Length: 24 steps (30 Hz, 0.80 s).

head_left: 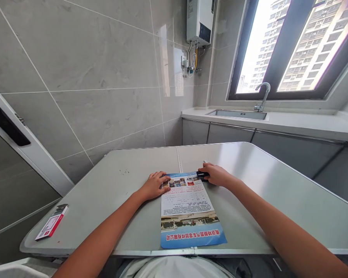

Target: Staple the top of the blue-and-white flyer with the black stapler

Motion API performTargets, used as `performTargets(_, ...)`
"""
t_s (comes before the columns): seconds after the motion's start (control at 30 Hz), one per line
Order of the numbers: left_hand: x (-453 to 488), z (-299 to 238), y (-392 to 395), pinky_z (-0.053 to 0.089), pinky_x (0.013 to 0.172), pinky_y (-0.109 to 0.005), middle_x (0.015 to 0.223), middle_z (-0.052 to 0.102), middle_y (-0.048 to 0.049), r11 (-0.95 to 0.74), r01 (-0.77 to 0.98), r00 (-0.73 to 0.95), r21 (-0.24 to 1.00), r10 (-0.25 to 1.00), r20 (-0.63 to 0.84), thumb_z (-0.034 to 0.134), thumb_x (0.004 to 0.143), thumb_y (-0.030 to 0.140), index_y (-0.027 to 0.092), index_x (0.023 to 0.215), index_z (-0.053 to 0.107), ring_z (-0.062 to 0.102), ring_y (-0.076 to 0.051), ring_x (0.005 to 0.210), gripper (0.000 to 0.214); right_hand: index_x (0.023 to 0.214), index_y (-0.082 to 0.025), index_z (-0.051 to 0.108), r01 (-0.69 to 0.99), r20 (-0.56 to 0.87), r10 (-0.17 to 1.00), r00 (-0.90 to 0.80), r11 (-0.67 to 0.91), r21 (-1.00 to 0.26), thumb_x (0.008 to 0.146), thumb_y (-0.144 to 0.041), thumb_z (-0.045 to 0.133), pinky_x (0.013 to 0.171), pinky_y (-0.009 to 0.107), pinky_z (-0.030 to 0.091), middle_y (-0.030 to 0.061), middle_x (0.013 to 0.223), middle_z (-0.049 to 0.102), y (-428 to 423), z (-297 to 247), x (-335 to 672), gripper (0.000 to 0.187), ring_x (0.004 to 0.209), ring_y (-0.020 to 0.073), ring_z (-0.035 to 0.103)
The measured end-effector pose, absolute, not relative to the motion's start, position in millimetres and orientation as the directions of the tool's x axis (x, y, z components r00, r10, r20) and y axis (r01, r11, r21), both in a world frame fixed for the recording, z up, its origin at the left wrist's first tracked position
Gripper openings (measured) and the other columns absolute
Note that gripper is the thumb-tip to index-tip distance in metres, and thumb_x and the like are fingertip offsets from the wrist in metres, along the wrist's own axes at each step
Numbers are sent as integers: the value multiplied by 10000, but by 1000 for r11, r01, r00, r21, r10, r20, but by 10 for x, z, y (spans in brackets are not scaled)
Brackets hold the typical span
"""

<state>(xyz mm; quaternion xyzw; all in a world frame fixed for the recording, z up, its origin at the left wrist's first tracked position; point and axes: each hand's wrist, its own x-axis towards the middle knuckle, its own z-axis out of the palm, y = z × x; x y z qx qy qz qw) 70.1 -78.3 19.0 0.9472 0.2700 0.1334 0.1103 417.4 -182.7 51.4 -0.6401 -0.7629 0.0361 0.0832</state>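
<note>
A printed flyer point(185, 208) with blue ends, photos and lines of text lies flat on the table, its large lettering upside down to me. My left hand point(155, 186) rests on the flyer's far left edge, palm down, fingers stretched out and pressing on the paper. At the far right corner, my right hand point(216, 174) is wrapped round a small black stapler point(202, 175), whose front end meets the paper's edge. The underside of the stapler is hidden.
The pale folding table point(243, 200) has a centre seam. A red and white box point(52, 223) lies near its left edge, and several tiny dark bits point(124, 172) are scattered farther back. Beyond stand a counter point(301, 119) with a sink and tap, and a door point(20, 154) at left.
</note>
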Motion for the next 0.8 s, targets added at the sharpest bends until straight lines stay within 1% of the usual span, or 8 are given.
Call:
performTargets(0.07,699,186,-779,384,1162,-559,1434,571,-102,-829,482,815,284,543,202,678,951,437,297,1324,671,544,-324,1316,398,1129,-239,749,982,76,984,-160,167,-83,828,-102,608,781,344,480,117,1104,671,-1823,531,4111,360,1046,288,653)
performTargets(0.13,690,174,-766,394,1160,-540,1420,578,-92,-833,476,814,282,539,216,673,952,442,303,1322,673,547,-316,1309,395,1066,-218,748,984,81,983,-166,170,-44,815,-86,624,781,356,481,133,1089,676,-1805,535,4056,310,1029,301,653)
performTargets(0.33,652,146,-700,414,1135,-535,1410,584,-101,-841,474,819,263,530,218,636,968,488,297,1333,665,550,-312,1294,414,925,-215,741,973,117,973,-201,211,-88,764,-33,688,811,355,485,126,1031,711,-1744,524,4033,248,1003,303,661)
performTargets(0.4,647,152,-688,423,1124,-538,1408,585,-103,-840,474,820,264,531,214,632,969,492,298,1330,668,552,-313,1289,412,959,-224,740,964,128,968,-217,232,-126,773,-27,682,833,353,479,112,1041,717,-1764,510,4084,278,1050,309,651)
performTargets(0.5,650,169,-689,424,1120,-538,1414,581,-99,-835,479,821,270,535,200,628,973,489,302,1332,666,548,-311,1298,407,1120,-222,713,931,173,958,-230,269,-248,837,-43,623,899,370,466,110,1102,714,-1821,474,4186,347,1129,314,616)
performTargets(0.57,655,181,-695,418,1124,-537,1423,575,-97,-831,486,820,269,540,189,622,978,487,302,1340,659,541,-311,1307,408,1221,-205,672,892,188,959,-212,268,-364,888,-78,578,921,377,464,120,1125,698,-1847,457,4255,368,1115,300,609)
performTargets(0.63,661,190,-700,408,1131,-538,1431,570,-98,-830,491,821,265,543,178,614,985,488,300,1352,650,532,-313,1320,414,1263,-196,643,859,174,966,-189,249,-447,915,-121,563,913,372,468,123,1124,679,-1853,449,4314,365,1072,284,611)
performTargets(0.8,673,189,-693,400,1143,-527,1429,575,-92,-835,480,826,267,533,183,625,979,494,300,1346,656,535,-309,1314,417,1231,-207,636,839,164,970,-182,240,-489,926,-173,566,892,354,458,108,1085,660,-1830,440,4392,315,1038,270,602)
